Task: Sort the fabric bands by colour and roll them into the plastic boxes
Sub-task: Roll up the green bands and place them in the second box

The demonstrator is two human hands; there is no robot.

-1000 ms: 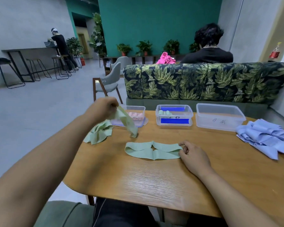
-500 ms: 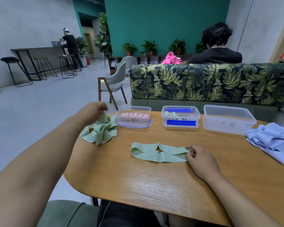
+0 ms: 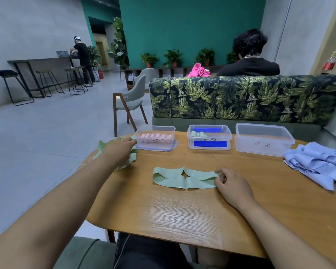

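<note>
Your wooden table, with bands and boxes on it.
A green band lies flat mid-table, a heap of green bands at your far left, and a pile of blue bands at the right edge. Along the far side stand the left box with pink rolls, the middle box with what look like pale green rolls, and the right box.

A second earlier the left hand had held one green band up in the air, hanging just in front of the pink box. It then came down to the left and lowered that band onto the green pile at the worktop's far left edge. It ended lying low over the pile, fingers reaching forward towards the box, with nothing lifted.
</note>
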